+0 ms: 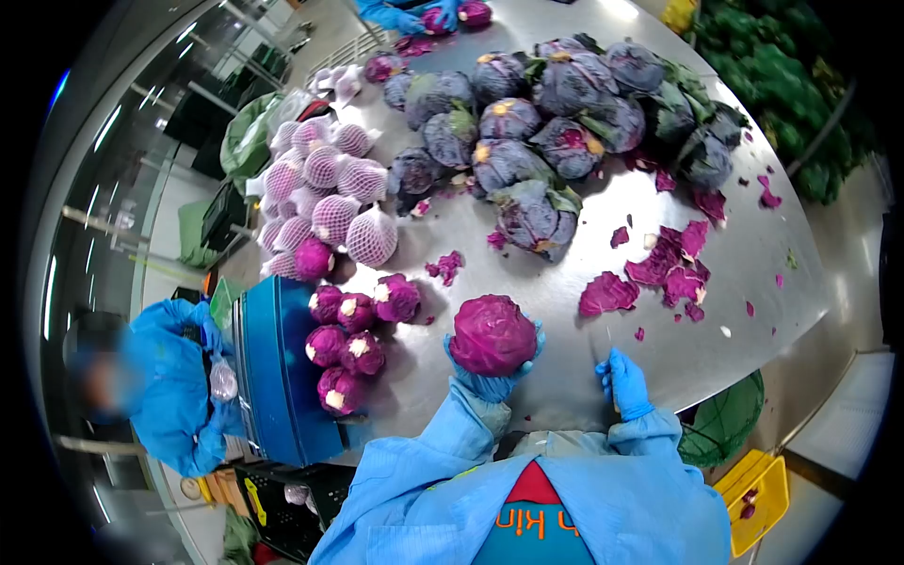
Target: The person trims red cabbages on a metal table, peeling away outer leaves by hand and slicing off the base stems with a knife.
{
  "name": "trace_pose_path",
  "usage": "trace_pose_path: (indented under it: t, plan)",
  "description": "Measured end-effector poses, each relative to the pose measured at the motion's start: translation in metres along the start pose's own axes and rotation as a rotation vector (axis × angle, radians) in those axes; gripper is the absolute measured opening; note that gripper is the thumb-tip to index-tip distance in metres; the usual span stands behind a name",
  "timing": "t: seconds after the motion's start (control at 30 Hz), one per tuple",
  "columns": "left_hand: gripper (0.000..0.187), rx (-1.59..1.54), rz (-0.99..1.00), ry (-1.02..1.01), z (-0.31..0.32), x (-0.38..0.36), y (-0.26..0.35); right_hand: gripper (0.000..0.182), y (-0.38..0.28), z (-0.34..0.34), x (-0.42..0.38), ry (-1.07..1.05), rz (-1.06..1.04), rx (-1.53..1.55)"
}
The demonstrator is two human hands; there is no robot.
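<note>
A trimmed red cabbage (493, 335) rests in my left hand (490, 384), whose blue-gloved fingers wrap around it from below, over the near side of the steel table (527, 292). To the right, my right hand (623, 384), also gloved, is closed around a small knife (608, 333); its thin blade points away from me and its handle is hidden in the fist. The blade is apart from the cabbage. Several trimmed cabbages (362, 352) sit left of my left hand, some with pale cut stems showing. Loose purple leaves (608, 294) lie beyond my right hand.
Untrimmed cabbages (508, 164) are heaped at the back. Net-wrapped cabbages (335, 218) are piled at left, near a blue box (288, 369). One co-worker (175, 377) stands at left; another's gloved hands (411, 23) handle cabbages at the far end. A yellow basket (753, 499) stands lower right.
</note>
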State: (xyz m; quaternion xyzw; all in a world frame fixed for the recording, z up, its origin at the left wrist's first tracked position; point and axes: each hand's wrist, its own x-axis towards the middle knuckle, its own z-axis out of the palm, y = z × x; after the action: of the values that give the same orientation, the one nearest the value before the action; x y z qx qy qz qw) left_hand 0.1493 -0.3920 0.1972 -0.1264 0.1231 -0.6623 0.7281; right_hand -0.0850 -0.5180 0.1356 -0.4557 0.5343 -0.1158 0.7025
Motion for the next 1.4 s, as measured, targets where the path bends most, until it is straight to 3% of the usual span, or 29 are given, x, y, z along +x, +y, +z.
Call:
trace_pose_path:
  t: [0.1, 0.13, 0.27, 0.37, 0.4, 0.5, 0.53, 0.63, 0.73, 0.83, 0.87, 0.9, 0.93, 0.97, 1.0, 1.03, 1.1, 1.2, 1.3, 1.4]
  plan:
    - [0.106, -0.085, -0.019, 0.014, 0.006, -0.006, 0.013, 0.038, 0.008, 0.016, -0.006, -0.095, -0.071, -0.074]
    - [0.105, -0.086, 0.020, 0.022, 0.007, -0.008, 0.013, 0.031, 0.007, 0.021, -0.007, -0.095, -0.091, -0.156]
    - [0.102, -0.006, 0.220, 0.101, 0.036, -0.005, 0.001, 0.032, 0.014, 0.042, -0.003, -0.224, -0.101, -0.114]
    - [0.096, 0.054, 0.371, 0.203, 0.043, -0.003, -0.003, 0.034, 0.011, 0.059, -0.005, -0.194, -0.079, -0.329]
    - [0.096, 0.050, 0.391, 0.230, 0.040, -0.005, 0.001, 0.035, 0.024, 0.064, 0.006, -0.157, -0.231, -0.607]
    - [0.093, 0.116, 0.449, 0.309, 0.038, -0.010, 0.007, 0.032, 0.022, 0.070, -0.001, -0.052, -0.373, -0.918]
    - [0.091, 0.164, 0.471, 0.347, 0.037, -0.012, 0.007, 0.031, 0.013, 0.069, -0.004, -0.081, -0.289, -0.896]
    - [0.085, 0.335, 0.531, 0.486, 0.043, -0.019, 0.005, 0.046, -0.003, 0.061, -0.010, -0.006, -0.336, -1.065]
    - [0.079, 0.542, 0.421, 0.564, 0.047, -0.022, 0.000, 0.073, -0.035, 0.058, -0.015, -0.048, -0.784, -0.725]
    - [0.079, 1.096, 0.470, 0.747, 0.048, -0.006, -0.023, 0.093, -0.087, 0.088, -0.045, -0.388, -0.546, 0.228]
    - [0.079, 1.300, 0.500, 0.848, 0.035, -0.007, -0.029, 0.097, -0.089, 0.093, -0.041, -0.417, -0.603, 0.165]
    - [0.083, 1.579, 0.520, 0.778, 0.030, -0.011, -0.038, 0.101, -0.084, 0.094, -0.030, -0.448, -0.657, 0.101]
    - [0.084, 1.786, 0.486, 0.651, 0.028, -0.019, -0.047, 0.100, -0.068, 0.092, -0.013, -0.399, -0.512, 0.234]
    - [0.085, 1.993, 0.447, 0.514, 0.055, -0.028, -0.064, 0.090, -0.063, 0.079, -0.008, -0.578, -0.342, 0.511]
    - [0.068, 2.104, 0.297, 0.545, 0.089, -0.030, -0.073, 0.087, -0.052, 0.073, -0.008, -0.533, -0.206, 0.694]
    - [0.060, 1.964, 0.307, 0.540, 0.090, -0.029, -0.061, 0.084, -0.041, 0.069, -0.008, -0.481, -0.062, 0.877]
    - [0.046, 1.695, 0.308, 0.523, 0.086, -0.029, -0.035, 0.087, -0.039, 0.066, -0.007, -0.487, -0.121, 0.920]
    - [0.031, 1.551, 0.656, 0.618, 0.090, -0.029, -0.018, 0.088, -0.044, 0.057, -0.014, -0.508, -0.123, 0.979]
    - [0.035, 1.540, 0.606, 0.782, 0.093, -0.036, -0.005, 0.089, -0.043, 0.046, -0.012, -0.532, -0.103, 1.015]
    - [0.033, 1.505, 0.606, 0.811, 0.082, -0.041, 0.001, 0.078, -0.033, 0.038, -0.006, -0.461, -0.063, 1.022]
